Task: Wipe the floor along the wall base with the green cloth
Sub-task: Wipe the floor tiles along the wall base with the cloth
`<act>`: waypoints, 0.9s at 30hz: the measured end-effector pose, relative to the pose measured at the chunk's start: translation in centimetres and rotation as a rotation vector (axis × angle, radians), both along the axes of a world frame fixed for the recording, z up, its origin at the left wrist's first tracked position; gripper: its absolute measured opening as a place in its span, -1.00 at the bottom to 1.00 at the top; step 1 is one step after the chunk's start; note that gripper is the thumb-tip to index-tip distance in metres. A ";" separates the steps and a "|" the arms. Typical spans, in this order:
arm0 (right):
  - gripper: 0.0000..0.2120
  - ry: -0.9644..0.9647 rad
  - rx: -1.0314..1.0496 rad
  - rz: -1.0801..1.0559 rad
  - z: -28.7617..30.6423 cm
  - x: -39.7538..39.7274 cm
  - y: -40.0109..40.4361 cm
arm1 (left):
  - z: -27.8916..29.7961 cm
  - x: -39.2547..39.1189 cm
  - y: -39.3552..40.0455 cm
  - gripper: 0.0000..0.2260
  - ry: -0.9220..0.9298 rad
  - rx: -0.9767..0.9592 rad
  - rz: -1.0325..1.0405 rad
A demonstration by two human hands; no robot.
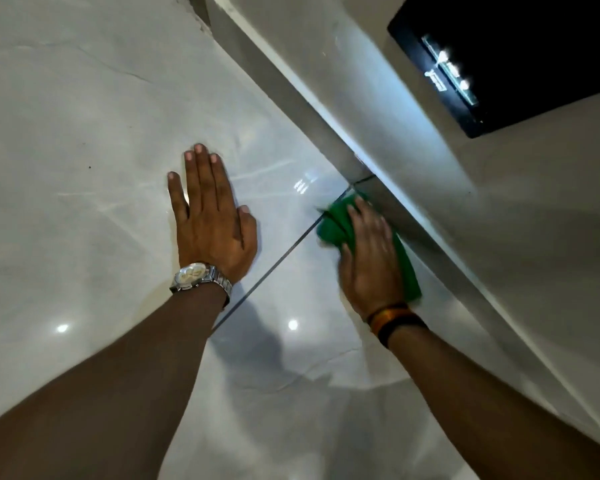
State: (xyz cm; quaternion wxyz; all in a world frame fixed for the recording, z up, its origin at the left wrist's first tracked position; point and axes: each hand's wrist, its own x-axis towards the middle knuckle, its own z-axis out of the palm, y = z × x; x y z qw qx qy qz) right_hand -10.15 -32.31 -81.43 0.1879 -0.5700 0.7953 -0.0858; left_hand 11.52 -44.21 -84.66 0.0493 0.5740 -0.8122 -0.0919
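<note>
The right grip (pixel 369 251) is pressing down flat, uncurled, on the green cloth (pixel 333 226), which is lying on the floor (pixel 84 116) against the wall base (pixel 291 98); the left grip (pixel 212 220) is resting spread on tile farther left.

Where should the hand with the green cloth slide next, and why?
Probably slide the right hand and green cloth farther along the wall base, away from the body. The cloth is pressed on the floor right beside the base at a tile joint, and a long strip of floor runs on ahead. The left hand rests flat on the floor, likely for support.
</note>
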 end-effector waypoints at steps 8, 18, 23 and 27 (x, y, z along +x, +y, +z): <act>-0.56 -0.300 -0.153 -0.371 1.7 0.9 3.5 | 0.3 -0.2 0.1 -0.27 0.002 0.004 0.002; -0.75 -0.573 0.047 -0.418 5.4 -3.1 0.5 | 0.3 0.0 0.2 -0.28 0.003 0.000 0.005; -0.60 0.171 -0.098 0.182 5.3 -0.3 4.4 | 0.3 -0.1 0.2 -0.27 -0.007 0.012 0.009; -0.34 0.129 0.241 0.360 2.3 0.0 6.1 | 0.3 -0.2 0.1 -0.27 -0.007 0.027 0.014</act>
